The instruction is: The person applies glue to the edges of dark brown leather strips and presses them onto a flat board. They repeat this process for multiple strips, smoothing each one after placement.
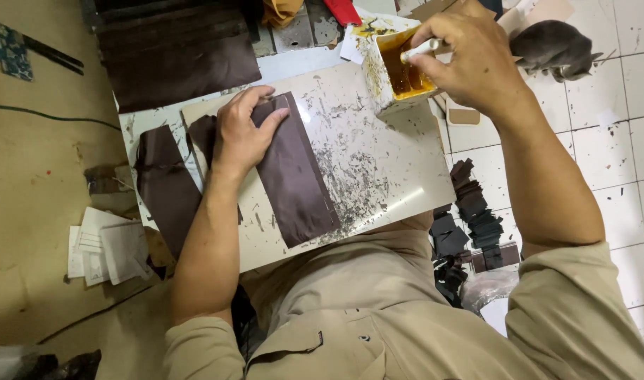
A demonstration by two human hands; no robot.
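My left hand (243, 134) lies flat, fingers spread, on a dark brown strip of fabric (297, 183) that rests on a white, glue-stained board (378, 162) across my lap. Up at the board's far corner, my right hand (470, 60) grips a pale brush handle (420, 51) dipped into an open box-like container of amber glue (399, 67). The brush tip is hidden in the glue.
More dark brown pieces lie at the board's left (168, 186) and a larger stack behind (177, 53). Small dark cut pieces (470, 211) pile up on the tiled floor at the right. A grey cat (554, 48) sits top right. Papers (103, 246) lie at the left.
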